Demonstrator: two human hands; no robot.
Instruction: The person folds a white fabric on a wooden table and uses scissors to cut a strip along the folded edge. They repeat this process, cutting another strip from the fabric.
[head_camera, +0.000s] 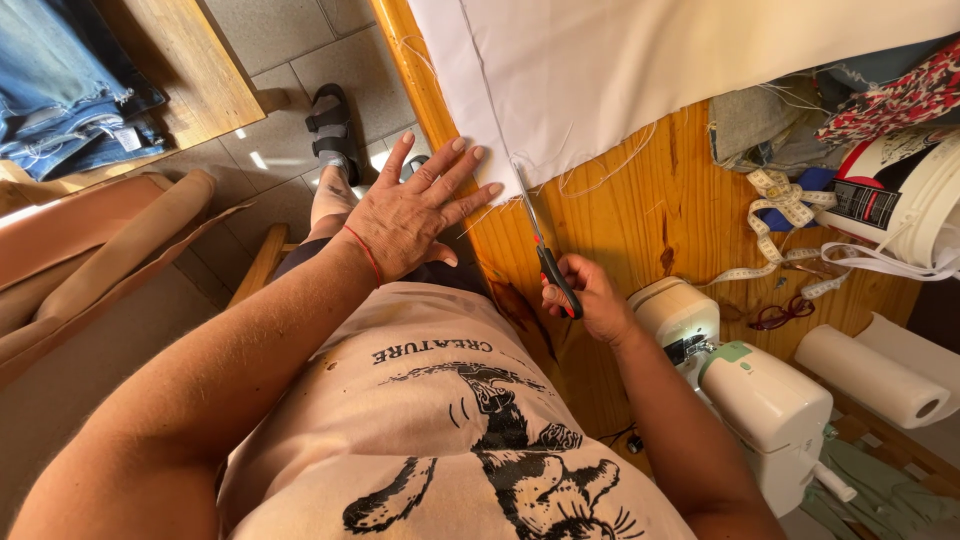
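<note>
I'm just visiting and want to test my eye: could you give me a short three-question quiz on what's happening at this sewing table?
1. True or false: the right hand holds scissors whose blades reach the white cloth.
2. Which does the left hand do? A) grips the paper towel roll B) lies flat with spread fingers at the cloth's edge C) holds the measuring tape
3. Fill in: the white sewing machine stands on the wooden ____.

Key: 1 true; 2 B; 3 table.
</note>
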